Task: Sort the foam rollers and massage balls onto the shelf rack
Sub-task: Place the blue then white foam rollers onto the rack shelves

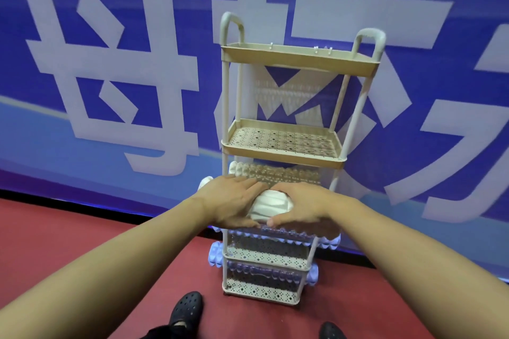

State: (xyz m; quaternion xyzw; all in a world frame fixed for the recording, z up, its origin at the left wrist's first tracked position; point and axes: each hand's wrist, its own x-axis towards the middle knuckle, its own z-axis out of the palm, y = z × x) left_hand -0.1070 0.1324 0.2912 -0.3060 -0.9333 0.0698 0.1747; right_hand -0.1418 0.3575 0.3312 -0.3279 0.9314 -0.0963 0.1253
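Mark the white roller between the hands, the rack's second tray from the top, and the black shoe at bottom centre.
white roller (271,208), head view, ridged side between both hands.
second tray (281,152), head view, front rim.
black shoe (186,308), head view, perforated upper.

Both bare forearms reaching forward, left hand (234,202) and right hand (301,208) side by side, palms down, fingers spread, cupping a white roller (271,206) between them
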